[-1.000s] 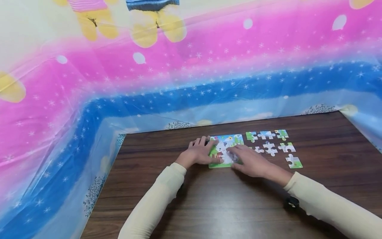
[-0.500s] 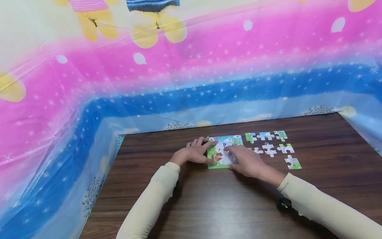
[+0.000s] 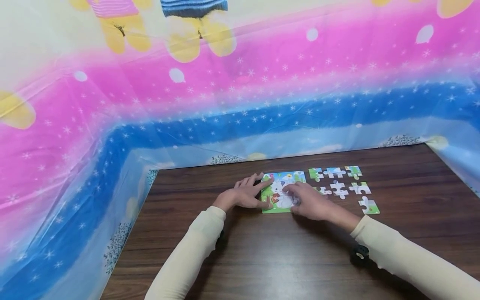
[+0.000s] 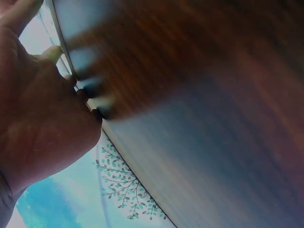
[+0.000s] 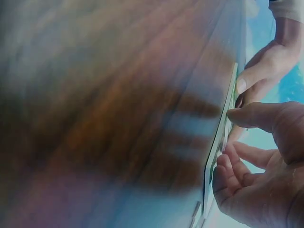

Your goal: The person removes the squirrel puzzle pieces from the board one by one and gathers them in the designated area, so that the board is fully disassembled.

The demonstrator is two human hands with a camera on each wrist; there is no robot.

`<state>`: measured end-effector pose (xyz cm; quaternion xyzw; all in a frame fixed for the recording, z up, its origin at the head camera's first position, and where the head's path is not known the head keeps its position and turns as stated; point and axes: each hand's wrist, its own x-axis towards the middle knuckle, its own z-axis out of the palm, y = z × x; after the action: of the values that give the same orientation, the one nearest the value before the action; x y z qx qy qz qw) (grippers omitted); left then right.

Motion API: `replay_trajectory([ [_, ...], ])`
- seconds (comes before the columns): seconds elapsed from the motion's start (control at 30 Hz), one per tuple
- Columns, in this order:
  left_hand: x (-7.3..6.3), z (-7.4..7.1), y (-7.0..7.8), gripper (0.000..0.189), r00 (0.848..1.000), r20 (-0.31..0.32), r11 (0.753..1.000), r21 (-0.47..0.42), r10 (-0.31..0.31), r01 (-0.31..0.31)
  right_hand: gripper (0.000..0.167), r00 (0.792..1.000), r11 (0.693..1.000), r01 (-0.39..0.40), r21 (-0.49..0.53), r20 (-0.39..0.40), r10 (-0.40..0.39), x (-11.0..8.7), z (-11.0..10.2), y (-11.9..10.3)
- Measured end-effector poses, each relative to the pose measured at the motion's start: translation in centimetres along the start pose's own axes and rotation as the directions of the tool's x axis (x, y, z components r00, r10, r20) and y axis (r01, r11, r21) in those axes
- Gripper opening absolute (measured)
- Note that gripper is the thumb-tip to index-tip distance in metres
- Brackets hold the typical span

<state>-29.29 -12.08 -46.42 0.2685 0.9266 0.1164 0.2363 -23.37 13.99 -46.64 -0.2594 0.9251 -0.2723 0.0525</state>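
Note:
A jigsaw puzzle (image 3: 285, 177) with a white cartoon animal on a green and blue scene lies flat on the table. My left hand (image 3: 245, 195) rests along its left side with fingers spread; thumb and index finger touch its face. From the right, my right hand (image 3: 313, 202) reaches over the puzzle. Its thumb and bent index finger hold a puzzle piece (image 5: 225, 138) low against the surface, mostly hidden by the hand. In the right wrist view, the other fingers curl beside the board's edge. The left wrist view shows the left hand's palm (image 4: 42, 118) and the table.
Loose puzzle pieces lie to the right: a top row with a middle piece (image 3: 334, 172), others below such as a white one (image 3: 339, 190), and a green-edged one (image 3: 371, 206) nearest me. The dark wooden table (image 3: 262, 258) meets a colourful cloth (image 3: 232, 96) behind.
The left hand has drawn back slightly to the left, its thumb now nearer the puzzle's edge. The right hand's thumb and index finger have come closer together over the puzzle's right part.

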Motion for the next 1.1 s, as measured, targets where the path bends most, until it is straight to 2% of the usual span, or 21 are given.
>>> replay_trajectory([
  [0.27, 0.7, 0.5, -0.8, 0.094, 1.0, 0.001, 1.0, -0.018, 0.003, -0.003, 0.043, 1.0, 0.999, -0.001, -0.049, 0.021, 0.002, -0.1, -0.5, 0.2],
  [0.6, 0.8, 0.5, -0.9, 0.095, 1.0, 0.001, 1.0, -0.029, 0.011, -0.011, 0.043, 0.999, 1.0, 0.024, 0.021, 0.04, -0.024, 0.3, -0.8, 1.2],
  [0.87, 1.1, 0.7, -1.1, 0.094, 1.0, -0.003, 1.0, -0.018, 0.013, -0.014, 0.044, 0.993, 0.998, 0.047, 0.051, 0.103, -0.052, 0.7, -1.2, 1.8],
  [0.97, 1.1, 0.7, -1.2, 0.094, 1.0, 0.002, 1.0, -0.016, 0.015, -0.015, 0.043, 0.991, 0.996, 0.085, 0.005, 0.107, -0.085, 0.7, -1.2, 1.6],
  [1.1, 1.1, 0.7, -1.2, 0.094, 1.0, 0.002, 1.0, -0.022, 0.012, -0.012, 0.044, 0.989, 0.985, 0.132, -0.115, 0.082, -0.123, 0.7, -1.2, 1.4],
])
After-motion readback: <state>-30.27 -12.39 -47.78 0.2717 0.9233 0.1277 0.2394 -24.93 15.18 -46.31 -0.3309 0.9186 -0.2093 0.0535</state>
